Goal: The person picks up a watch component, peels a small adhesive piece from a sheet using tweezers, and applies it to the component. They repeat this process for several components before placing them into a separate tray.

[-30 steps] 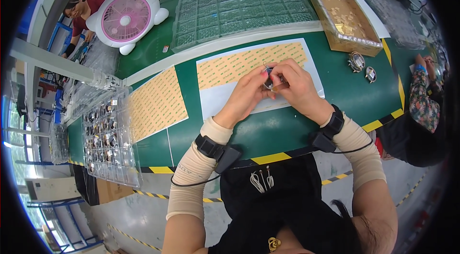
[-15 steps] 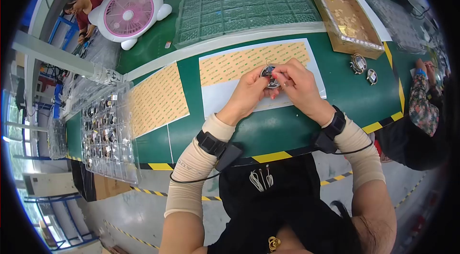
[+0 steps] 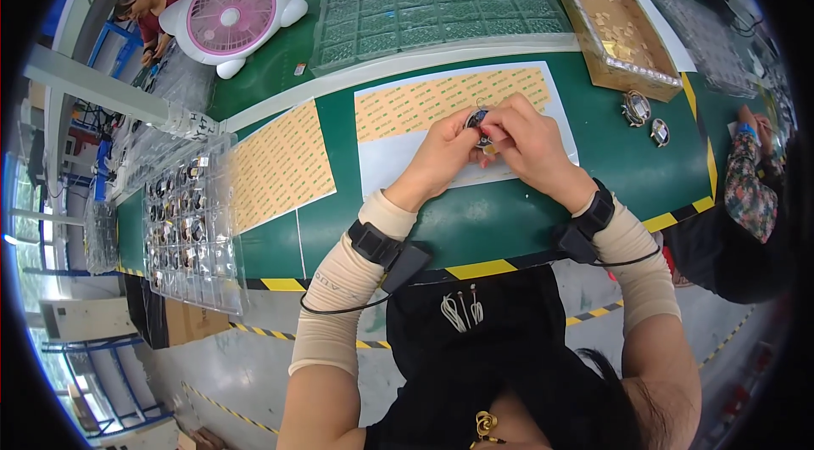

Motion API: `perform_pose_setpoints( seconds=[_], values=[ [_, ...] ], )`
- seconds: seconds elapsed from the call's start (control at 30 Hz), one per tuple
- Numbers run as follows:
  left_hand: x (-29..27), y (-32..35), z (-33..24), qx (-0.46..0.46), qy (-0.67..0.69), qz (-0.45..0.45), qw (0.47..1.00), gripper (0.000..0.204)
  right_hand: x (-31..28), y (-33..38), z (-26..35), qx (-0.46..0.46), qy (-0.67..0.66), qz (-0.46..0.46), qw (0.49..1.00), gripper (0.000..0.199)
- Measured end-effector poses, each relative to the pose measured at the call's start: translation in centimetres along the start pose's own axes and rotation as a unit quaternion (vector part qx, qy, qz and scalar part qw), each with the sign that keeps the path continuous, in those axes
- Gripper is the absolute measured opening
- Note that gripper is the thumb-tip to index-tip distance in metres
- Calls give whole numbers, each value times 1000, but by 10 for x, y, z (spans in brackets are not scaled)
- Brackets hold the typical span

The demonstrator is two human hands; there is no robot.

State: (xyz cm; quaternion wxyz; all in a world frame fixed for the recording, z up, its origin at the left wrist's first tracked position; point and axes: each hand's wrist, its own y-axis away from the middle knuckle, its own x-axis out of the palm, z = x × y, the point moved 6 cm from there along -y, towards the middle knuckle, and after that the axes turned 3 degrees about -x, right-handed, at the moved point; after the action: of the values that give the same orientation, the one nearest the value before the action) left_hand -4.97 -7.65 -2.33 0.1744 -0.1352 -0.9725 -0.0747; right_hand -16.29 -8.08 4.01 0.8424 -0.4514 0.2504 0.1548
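Observation:
My left hand (image 3: 442, 151) and my right hand (image 3: 527, 143) meet over a white sheet (image 3: 398, 166) on the green table. Between the fingertips of both sits a small round metal part (image 3: 476, 122) with a dark blue face. The sheet's upper half carries a tan adhesive sticker sheet (image 3: 424, 102). Both wrists wear black bands with cables. Whether a sticker is pinched in the right fingers is too small to tell.
A second tan sticker sheet (image 3: 271, 166) lies to the left. A clear blister tray (image 3: 191, 229) with several round parts sits at the left edge. A large clear tray (image 3: 432, 0), a pink fan (image 3: 233, 13) and a cardboard box (image 3: 615, 26) stand behind. Two round parts (image 3: 643, 115) lie at right; a co-worker's sleeve (image 3: 750, 187) shows beyond.
My hands stay together on the small part; the fingers have shifted slightly around it. The view has tilted a little.

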Motion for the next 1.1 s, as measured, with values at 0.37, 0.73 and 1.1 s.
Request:
perform_pose_setpoints(
  seconds=[0.37,0.73,1.1],
  values=[
    [-10,-4,-3,-44,177,-17,983,29,-18,-3,-40,291,-290,-66,909,16],
    [-21,1,1,-41,198,-42,978,33,-87,-16,-58,237,-132,-102,957,19],
    [-15,-3,-9,-18,187,-25,982,34,-159,-51,-159,203,375,85,901,24]
  ],
)
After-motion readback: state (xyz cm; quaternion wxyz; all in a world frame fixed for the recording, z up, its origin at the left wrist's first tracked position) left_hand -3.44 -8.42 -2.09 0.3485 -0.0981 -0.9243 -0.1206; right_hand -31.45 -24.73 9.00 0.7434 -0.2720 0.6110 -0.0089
